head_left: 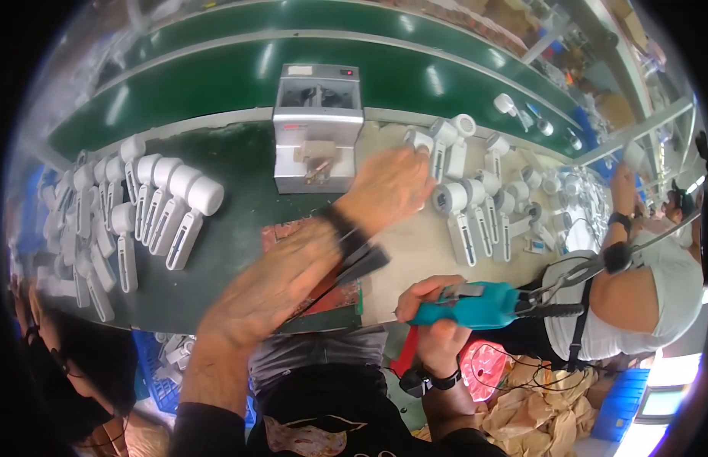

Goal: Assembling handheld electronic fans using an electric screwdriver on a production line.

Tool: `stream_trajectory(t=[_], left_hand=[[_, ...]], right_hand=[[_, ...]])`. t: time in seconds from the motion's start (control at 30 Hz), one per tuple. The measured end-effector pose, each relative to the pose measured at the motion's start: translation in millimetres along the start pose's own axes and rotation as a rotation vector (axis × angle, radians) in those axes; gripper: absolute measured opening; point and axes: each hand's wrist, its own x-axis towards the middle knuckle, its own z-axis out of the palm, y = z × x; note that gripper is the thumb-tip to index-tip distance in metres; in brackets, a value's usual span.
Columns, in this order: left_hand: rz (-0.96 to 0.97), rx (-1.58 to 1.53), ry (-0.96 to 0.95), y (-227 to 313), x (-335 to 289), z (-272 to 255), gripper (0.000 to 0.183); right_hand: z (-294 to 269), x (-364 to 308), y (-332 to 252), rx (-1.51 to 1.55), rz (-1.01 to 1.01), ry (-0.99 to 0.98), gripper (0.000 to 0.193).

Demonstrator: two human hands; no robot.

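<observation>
Near: your right hand (437, 324) is clenched around the teal power screwdriver (476, 305), just off the near edge of the table (239, 167). The tool lies roughly level, long axis left-right, cabled end pointing right toward the seated co-worker (643, 297). I can't make out the bit end; your fingers hide it.

Mid: your left forearm crosses the table diagonally, from near-left up to far-right, passing over the reddish mat (281, 232).

Far: your left hand (388, 186) sits at the near-left corner of the cluster of white handheld fan bodies (476, 206), fingers on or just at the white fan piece (422, 141) at its far-left. Can't tell whether that grip is closed on it or only touching; the hand is motion-blurred and covers the contact.

Key relation: the fan piece lies far and slightly left of the screwdriver, well apart from it. Left hand is the nearer one by a wide margin. The piece's handle runs roughly near-far, across the screwdriver's axis.

The grey screw feeder box (317, 126) stands just left of your left hand. A second batch of white fan bodies (140, 206) lies at the table's left, well apart from both hands.
</observation>
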Motion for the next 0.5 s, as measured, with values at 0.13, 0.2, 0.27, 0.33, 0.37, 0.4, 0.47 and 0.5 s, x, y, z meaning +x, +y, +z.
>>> stream_trajectory(t=[0.13,0.2,0.27,0.33,0.37,0.4,0.47,0.5], left_hand=[[-0.164,0.043,-0.225,-15,11,50,0.039],[-0.175,0.055,-0.209,-12,2,49,0.039],[-0.281,0.039,-0.237,-7,3,47,0.038],[-0.393,0.030,-0.271,-2,1,34,0.037],[-0.399,-0.003,-0.327,7,2,15,0.035],[-0.405,-0.038,-0.384,14,-1,-1,0.033],[-0.187,-0.117,-0.139,22,-21,-26,0.030],[-0.197,-0.117,-0.152,26,-32,-42,0.030]], right_hand=[[-6,-19,-1,-0.049,0.020,-0.014,0.076],[-11,-27,0,0.005,0.015,0.018,0.076],[-11,-24,0,0.006,-0.005,0.018,0.076],[-9,-18,0,-0.017,0.015,0.009,0.076],[-9,-16,2,0.007,0.020,0.012,0.076],[-9,-14,5,0.032,0.026,0.016,0.077],[-8,-8,9,0.032,0.042,0.026,0.077],[-5,-2,10,0.000,0.032,0.036,0.078]])
